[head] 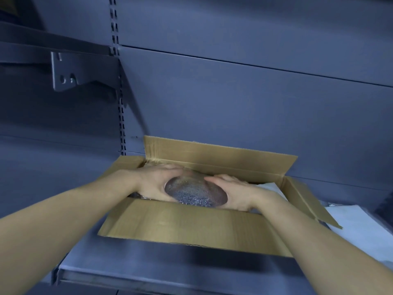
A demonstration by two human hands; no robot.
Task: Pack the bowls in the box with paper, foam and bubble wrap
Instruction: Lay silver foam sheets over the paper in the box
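both hands hold a dark round bowl (195, 193) wrapped in glinting bubble wrap over the open cardboard box (191, 222): left hand (155, 184) cupping at nine o'clock, right hand (234, 192) at three.

The left hand (156, 184) and right hand (236, 194) are bare, as are both forearms (63, 220) to the frame's edge.

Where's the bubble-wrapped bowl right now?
In the head view, the wrapped bowl is centre frame, held between the left hand and right hand in the open top of the cardboard box, just behind its front flap.
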